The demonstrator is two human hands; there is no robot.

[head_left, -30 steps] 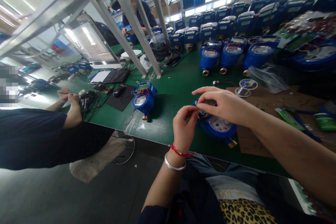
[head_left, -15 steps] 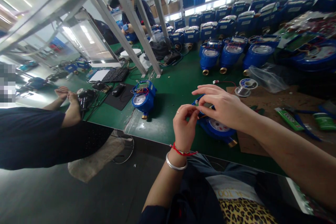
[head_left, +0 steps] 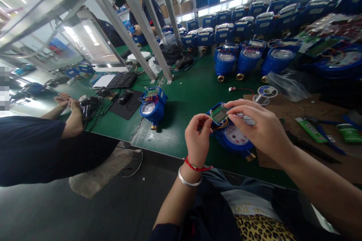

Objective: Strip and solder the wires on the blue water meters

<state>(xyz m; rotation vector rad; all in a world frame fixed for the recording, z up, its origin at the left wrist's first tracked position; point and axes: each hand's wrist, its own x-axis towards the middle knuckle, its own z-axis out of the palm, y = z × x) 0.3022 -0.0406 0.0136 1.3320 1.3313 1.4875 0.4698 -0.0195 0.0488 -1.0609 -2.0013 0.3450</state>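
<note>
On the green surface (head_left: 181, 101), right between two bare hands, sits the blue meter with a round white dial (head_left: 232, 139), its long axis slanting from the square wired head, far and left, to the stubby brass fitting (head_left: 250, 157), near and right. Here's the left hand (head_left: 197, 135), fingertips drawn together at the left edge of the green circuit board with a grey display (head_left: 220, 116); anything pinched there, I can't tell. And the right hand (head_left: 261, 124), loosely curled, tips by the board's right edge, grip unclear, is nearer the dial!
</note>
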